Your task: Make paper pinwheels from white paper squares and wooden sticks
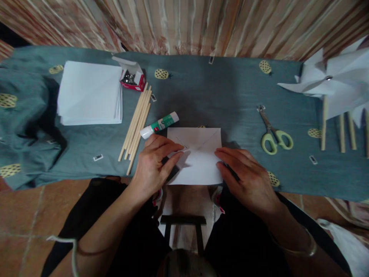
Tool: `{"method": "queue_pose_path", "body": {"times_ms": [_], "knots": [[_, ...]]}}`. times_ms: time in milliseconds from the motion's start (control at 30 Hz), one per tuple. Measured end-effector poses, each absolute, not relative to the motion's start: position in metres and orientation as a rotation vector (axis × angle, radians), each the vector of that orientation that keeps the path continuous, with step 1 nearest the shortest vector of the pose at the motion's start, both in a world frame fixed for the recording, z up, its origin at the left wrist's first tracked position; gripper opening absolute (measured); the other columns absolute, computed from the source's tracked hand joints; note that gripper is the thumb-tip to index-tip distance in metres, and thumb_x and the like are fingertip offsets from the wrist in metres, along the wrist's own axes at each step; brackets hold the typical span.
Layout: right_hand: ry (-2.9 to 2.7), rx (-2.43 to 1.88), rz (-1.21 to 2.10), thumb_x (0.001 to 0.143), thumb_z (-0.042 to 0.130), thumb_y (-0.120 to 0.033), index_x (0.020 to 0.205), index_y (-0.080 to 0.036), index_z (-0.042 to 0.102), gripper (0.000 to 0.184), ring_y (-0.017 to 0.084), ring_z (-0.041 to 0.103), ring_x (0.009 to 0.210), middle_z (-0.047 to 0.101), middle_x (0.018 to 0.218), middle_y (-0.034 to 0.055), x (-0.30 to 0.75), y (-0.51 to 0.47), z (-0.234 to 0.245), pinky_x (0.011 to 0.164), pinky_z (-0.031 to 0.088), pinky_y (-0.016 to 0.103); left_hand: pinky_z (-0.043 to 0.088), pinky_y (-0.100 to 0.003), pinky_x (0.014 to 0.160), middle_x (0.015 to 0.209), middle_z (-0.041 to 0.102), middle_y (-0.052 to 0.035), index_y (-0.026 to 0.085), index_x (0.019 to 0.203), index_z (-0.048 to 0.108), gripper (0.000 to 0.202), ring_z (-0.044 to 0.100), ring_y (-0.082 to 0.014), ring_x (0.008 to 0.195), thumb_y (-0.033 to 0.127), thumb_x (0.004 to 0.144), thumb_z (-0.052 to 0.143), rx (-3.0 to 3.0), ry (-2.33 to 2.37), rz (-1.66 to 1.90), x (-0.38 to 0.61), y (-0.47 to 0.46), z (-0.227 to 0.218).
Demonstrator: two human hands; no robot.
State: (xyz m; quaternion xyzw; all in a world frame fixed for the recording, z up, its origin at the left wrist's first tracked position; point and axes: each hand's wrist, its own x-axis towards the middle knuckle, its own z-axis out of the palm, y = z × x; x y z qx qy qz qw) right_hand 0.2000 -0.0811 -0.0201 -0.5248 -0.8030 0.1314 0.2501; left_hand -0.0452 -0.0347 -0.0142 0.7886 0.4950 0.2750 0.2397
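A white sheet of paper point(201, 165) lies at the front edge of the cloth-covered table, with slanting lines running in from its far corners. On its left side, my left hand point(154, 163) pinches a part of the paper between thumb and fingers. My right hand point(245, 175) has its thumb and fingertips at the sheet's right edge, seemingly gripping it. Just beyond my left hand rests a glue stick point(160, 125) with a green label and white cap. Several wooden sticks point(137, 127) lie slanted to the left of it.
A stack of white paper point(90, 94) sits at the left beside an open red box point(133, 79) of small metal pieces. Green-handled scissors point(272, 134) lie to the right. Paper pinwheels point(328, 79) on sticks are at the far right. A curtain point(184, 27) hangs behind the table.
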Motion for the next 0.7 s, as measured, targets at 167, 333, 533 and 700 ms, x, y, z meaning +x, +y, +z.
{"method": "queue_pose_path", "body": {"times_ms": [167,333,533,700], "knots": [[-2.083,-1.410,0.329,0.094,0.054,-0.019,0.119,-0.018,0.066,0.027,0.027,0.067,0.107,0.072,0.115,0.0117,0.189,-0.069,-0.019,0.094,0.055,0.048,0.047,-0.048,0.097,0.119,0.064,-0.0086,0.026,0.122,0.063,0.037,0.055,-0.0289,0.114,0.026,0.086,0.068,2.167,1.677,0.923,-0.069,-0.023,-0.015],[-1.998,-1.419,0.355,0.094,0.053,-0.018,0.116,-0.019,0.067,0.027,0.026,0.067,0.107,0.073,0.113,0.0111,0.173,-0.055,-0.021,0.094,0.056,0.047,0.048,-0.051,0.091,0.114,0.068,-0.0115,0.018,0.120,0.063,0.038,0.057,-0.0338,0.107,0.032,0.085,0.065,2.330,1.739,0.696,-0.092,-0.007,-0.032],[-1.844,-1.398,0.533,0.091,0.057,-0.022,0.111,-0.017,0.070,0.024,0.024,0.069,0.102,0.074,0.111,0.0120,0.153,-0.046,-0.024,0.090,0.057,0.043,0.050,-0.043,0.089,0.101,0.070,-0.0077,0.019,0.108,0.069,0.026,0.061,-0.0281,0.099,0.034,0.088,0.061,2.229,1.729,0.788,-0.086,-0.002,-0.021],[-1.252,-1.374,1.207,0.082,0.068,-0.042,0.104,-0.021,0.070,0.031,0.019,0.070,0.080,0.076,0.098,0.0069,0.143,-0.036,-0.020,0.065,0.057,0.033,0.054,-0.038,0.086,0.104,0.071,-0.0062,0.022,0.107,0.070,0.023,0.065,-0.0221,0.095,0.031,0.087,0.066,1.849,1.445,0.917,-0.055,-0.017,-0.007]]}}
